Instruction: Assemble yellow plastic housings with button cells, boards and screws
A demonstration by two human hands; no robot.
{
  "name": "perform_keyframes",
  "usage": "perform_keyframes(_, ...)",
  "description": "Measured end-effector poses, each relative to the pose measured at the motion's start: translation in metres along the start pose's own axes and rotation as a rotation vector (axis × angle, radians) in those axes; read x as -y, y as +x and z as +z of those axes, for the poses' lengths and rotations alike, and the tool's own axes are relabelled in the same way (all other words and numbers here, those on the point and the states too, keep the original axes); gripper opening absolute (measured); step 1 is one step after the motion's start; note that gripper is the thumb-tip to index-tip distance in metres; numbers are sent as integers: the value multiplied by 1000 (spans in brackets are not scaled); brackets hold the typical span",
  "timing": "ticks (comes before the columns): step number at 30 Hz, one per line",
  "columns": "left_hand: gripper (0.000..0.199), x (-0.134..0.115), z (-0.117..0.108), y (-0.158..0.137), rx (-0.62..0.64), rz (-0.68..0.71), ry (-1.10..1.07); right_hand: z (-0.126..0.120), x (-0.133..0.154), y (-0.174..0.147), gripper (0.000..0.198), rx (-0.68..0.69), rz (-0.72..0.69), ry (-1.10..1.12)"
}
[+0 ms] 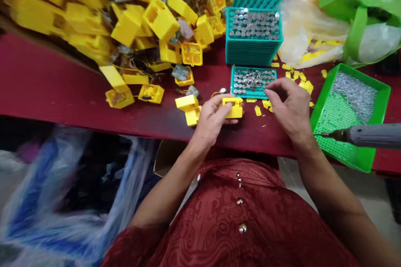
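Note:
My left hand (213, 117) is closed around a small yellow plastic housing (236, 109), its cut-out side facing up, over the front of the table. A thin yellow wire and a small round metal disc (223, 90) lie just beyond it. My right hand (290, 102) pinches thumb and forefinger together at the right edge of a teal tray (233, 81) filled with rows of silvery round button-like pieces. Whatever is between those fingertips is too small to make out. Open yellow housings (189, 110) lie beside my left hand.
A heap of yellow housings (128, 27) covers the back left. Stacked teal trays (253, 52) stand behind the tray. Small yellow tabs (257, 111) are scattered about. At right, a grey screwdriver (372, 135) extends over a green basket (380, 96) of screws. A lined blue crate (90, 250) stands below left.

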State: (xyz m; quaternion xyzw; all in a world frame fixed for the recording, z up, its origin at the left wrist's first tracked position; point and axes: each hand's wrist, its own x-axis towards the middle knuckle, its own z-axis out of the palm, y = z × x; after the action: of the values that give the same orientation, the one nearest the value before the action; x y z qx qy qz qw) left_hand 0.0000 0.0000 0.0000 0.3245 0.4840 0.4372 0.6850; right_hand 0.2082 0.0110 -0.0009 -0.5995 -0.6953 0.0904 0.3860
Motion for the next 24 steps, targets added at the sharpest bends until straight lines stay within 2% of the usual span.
perform_keyframes(4,36,2,-5,1,-19,-1,-26,17,2,4,15,130,-81,-166)
perform_keyframes(9,31,6,-9,2,-10,24,-21,40,9,11,28,286,-70,-344)
perform_keyframes(13,31,10,-11,3,17,5,-35,49,5,17,25,308,-46,-345)
perform_keyframes(16,29,13,-10,3,20,0,-44,45,1,17,19,275,-25,-260)
perform_keyframes(18,30,15,-10,3,32,6,-48,38,5,12,15,202,-25,-126)
perform_keyframes(20,32,17,-9,3,39,26,-46,29,15,5,13,137,4,61)
perform_keyframes(24,35,20,-9,3,48,92,-18,20,42,-11,9,143,134,373)
